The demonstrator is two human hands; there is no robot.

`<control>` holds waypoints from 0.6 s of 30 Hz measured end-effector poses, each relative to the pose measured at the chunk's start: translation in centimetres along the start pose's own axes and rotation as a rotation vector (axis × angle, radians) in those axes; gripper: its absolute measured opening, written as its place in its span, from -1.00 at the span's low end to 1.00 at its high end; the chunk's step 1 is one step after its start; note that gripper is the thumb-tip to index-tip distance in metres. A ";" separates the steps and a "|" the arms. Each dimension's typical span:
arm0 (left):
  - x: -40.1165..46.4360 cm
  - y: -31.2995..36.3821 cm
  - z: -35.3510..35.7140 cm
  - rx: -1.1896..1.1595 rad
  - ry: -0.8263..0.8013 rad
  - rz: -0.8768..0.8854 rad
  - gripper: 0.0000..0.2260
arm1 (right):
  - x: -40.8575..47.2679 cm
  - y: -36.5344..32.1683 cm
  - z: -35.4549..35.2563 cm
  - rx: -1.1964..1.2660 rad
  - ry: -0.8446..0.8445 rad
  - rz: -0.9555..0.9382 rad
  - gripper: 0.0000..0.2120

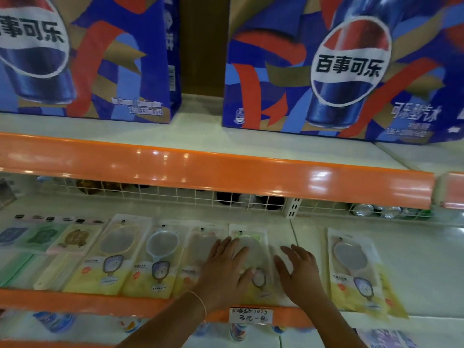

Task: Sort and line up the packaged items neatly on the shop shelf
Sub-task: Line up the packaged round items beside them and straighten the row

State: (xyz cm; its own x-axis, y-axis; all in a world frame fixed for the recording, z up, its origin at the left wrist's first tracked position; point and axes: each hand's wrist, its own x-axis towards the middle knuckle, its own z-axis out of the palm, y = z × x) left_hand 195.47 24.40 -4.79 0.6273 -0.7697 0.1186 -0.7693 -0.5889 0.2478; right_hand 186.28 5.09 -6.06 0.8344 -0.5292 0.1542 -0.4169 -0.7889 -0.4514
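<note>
Several flat packets with hand mirrors lie side by side on the white shelf [306, 223]. My left hand [223, 270] rests flat, fingers spread, across a pink-mirror packet [198, 247] and a green-mirror packet [251, 249]. My right hand [300, 272] lies open on the right edge of that green-mirror packet, thumb pointing left. To the left are a blue-mirror packet [155, 259] and a yellow-mirror packet [113, 252]. Another mirror packet [356, 270] lies apart at the right.
Comb packets [40, 247] fill the shelf's left end. An orange rail [75, 300] with a handwritten price tag [251, 315] runs along the front. A wire fence [175, 194] stands behind. Large blue cola cartons [339, 71] sit on the shelf above.
</note>
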 end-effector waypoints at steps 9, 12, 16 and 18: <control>6.8 11.6 2.3 -0.124 -0.017 0.157 -0.34 | -1.4 10.6 -6.8 -0.162 0.100 0.377 -0.45; 7.4 14.2 3.7 -0.148 -0.067 0.156 -0.45 | -2.5 13.2 -7.2 -0.153 0.032 0.476 -0.22; 7.8 16.0 4.9 -0.118 -0.134 0.149 -0.52 | -2.6 14.3 -7.7 -0.044 -0.009 0.478 -0.12; 7.9 16.2 5.2 -0.106 -0.132 0.144 -0.52 | -2.2 14.6 -8.2 0.087 -0.018 0.500 -0.07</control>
State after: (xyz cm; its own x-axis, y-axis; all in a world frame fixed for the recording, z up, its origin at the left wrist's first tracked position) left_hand 187.33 7.42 -4.86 0.4853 -0.8737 0.0345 -0.8283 -0.4467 0.3383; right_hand 175.42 -7.82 -5.77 0.5467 -0.8295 -0.1142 -0.7362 -0.4112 -0.5375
